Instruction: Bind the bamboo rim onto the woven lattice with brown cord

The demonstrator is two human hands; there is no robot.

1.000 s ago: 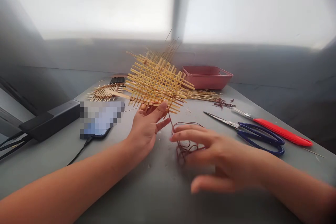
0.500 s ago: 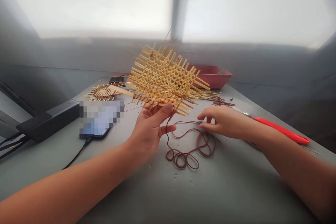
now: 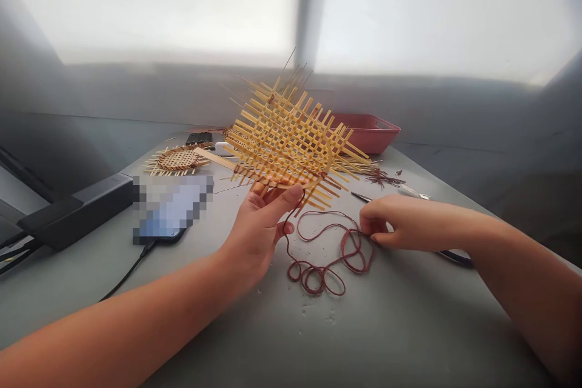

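My left hand (image 3: 268,218) is closed around the lower edge of a woven bamboo piece (image 3: 291,139), holding it tilted above the table. Loose strip ends stick out all round it, and a flat bamboo strip (image 3: 216,159) juts out leftward along its lower edge. A brown cord (image 3: 313,267) hangs from the piece near my left thumb and lies in loops on the table. At the right of these loops, my right hand (image 3: 400,221) has its fingers curled together on the cord; the fingertips are partly hidden. Scissors (image 3: 361,197) lie behind and partly under that hand.
A second woven piece (image 3: 177,159) lies at the back left, near a phone (image 3: 175,209) with its cable and a black power box (image 3: 77,209). Behind stand a pink basket (image 3: 368,133), thin bamboo strips (image 3: 359,165) and short brown cord bits (image 3: 384,179).
My right hand has moved a little right and its fingers have closed at the cord. The scissors' tip has come into view. The woven piece has shifted slightly right and down.
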